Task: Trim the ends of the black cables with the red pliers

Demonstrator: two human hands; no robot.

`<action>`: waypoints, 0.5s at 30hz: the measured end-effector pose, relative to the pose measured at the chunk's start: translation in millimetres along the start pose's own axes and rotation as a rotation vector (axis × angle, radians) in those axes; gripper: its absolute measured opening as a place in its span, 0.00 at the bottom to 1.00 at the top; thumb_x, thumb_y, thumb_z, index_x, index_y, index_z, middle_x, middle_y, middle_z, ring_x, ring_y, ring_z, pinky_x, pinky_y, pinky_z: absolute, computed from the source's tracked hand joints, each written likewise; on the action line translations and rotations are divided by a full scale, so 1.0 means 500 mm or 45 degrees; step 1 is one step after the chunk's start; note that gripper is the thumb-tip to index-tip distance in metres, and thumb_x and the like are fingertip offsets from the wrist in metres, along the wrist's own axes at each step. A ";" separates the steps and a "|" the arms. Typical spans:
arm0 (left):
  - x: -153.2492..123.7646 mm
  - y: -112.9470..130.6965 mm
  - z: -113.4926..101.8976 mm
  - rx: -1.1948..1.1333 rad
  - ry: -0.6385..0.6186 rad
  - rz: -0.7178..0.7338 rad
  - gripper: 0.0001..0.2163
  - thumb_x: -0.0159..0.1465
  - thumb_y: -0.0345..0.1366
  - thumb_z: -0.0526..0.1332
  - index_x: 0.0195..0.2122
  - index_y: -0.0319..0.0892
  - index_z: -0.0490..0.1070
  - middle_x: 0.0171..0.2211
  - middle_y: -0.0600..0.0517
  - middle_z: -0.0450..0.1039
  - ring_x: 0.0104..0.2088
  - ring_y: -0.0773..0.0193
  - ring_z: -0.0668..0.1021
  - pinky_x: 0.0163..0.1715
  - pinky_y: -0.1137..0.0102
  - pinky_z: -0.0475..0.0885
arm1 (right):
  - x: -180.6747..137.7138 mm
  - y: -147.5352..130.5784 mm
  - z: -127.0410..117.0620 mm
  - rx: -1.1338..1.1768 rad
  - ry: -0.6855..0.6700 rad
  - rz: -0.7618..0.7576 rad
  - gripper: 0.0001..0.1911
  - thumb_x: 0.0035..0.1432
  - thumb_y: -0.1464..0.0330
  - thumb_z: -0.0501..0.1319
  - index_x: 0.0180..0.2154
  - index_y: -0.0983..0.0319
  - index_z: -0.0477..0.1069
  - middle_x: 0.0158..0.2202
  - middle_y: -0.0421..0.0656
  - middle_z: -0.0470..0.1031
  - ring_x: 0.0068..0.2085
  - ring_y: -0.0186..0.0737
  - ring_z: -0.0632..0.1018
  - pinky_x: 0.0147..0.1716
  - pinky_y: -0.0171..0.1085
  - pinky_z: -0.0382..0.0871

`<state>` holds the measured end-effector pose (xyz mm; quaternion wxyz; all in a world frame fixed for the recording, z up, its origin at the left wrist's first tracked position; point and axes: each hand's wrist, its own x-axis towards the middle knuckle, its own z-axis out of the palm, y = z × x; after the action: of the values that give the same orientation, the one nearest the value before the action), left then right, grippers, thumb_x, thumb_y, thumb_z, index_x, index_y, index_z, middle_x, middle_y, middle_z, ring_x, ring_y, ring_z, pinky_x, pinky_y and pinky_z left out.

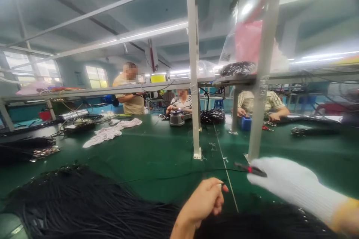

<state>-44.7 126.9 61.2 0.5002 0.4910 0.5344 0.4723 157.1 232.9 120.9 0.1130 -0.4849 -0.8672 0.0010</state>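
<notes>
My left hand (203, 201) is bare and curled closed, pinching the end of a thin black cable (168, 175) that runs left across the green table (146, 153). My right hand (291, 185) wears a white glove and grips a small black and red tool (250, 169) at its fingertips, a little right of and above the left hand. A large heap of black cables (75, 201) lies in front of me at the lower left.
White frame posts (193, 82) (262, 89) stand on the table just beyond my hands. White cloths (112, 131), a grey device (177, 118), a blue box (246, 123) and more cable bundles (212, 115) lie further back. Three other people work at the far side.
</notes>
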 end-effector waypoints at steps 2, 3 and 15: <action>0.004 0.000 0.001 -0.153 0.067 0.046 0.10 0.57 0.38 0.54 0.36 0.39 0.67 0.17 0.62 0.58 0.16 0.74 0.59 0.19 0.72 0.52 | 0.008 -0.012 -0.023 -0.100 0.135 0.071 0.17 0.58 0.52 0.55 0.35 0.54 0.76 0.33 0.43 0.76 0.31 0.46 0.76 0.27 0.38 0.59; 0.007 0.001 0.002 -0.203 0.089 0.056 0.12 0.56 0.41 0.55 0.36 0.39 0.66 0.17 0.62 0.58 0.15 0.74 0.59 0.18 0.72 0.51 | 0.005 -0.015 -0.019 -0.139 0.217 0.053 0.15 0.58 0.53 0.56 0.37 0.54 0.75 0.33 0.43 0.75 0.31 0.45 0.76 0.27 0.38 0.59; 0.031 -0.012 0.041 -0.312 0.138 0.102 0.21 0.52 0.53 0.58 0.38 0.41 0.61 0.15 0.64 0.59 0.13 0.75 0.59 0.16 0.72 0.49 | -0.076 0.004 0.210 -0.492 1.082 -0.224 0.16 0.56 0.61 0.59 0.44 0.62 0.70 0.31 0.45 0.71 0.30 0.43 0.73 0.25 0.38 0.62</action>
<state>-24.8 142.3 53.1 0.5078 0.4209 0.4788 0.5795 157.5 213.3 11.1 0.3652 -0.3791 -0.7663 -0.3683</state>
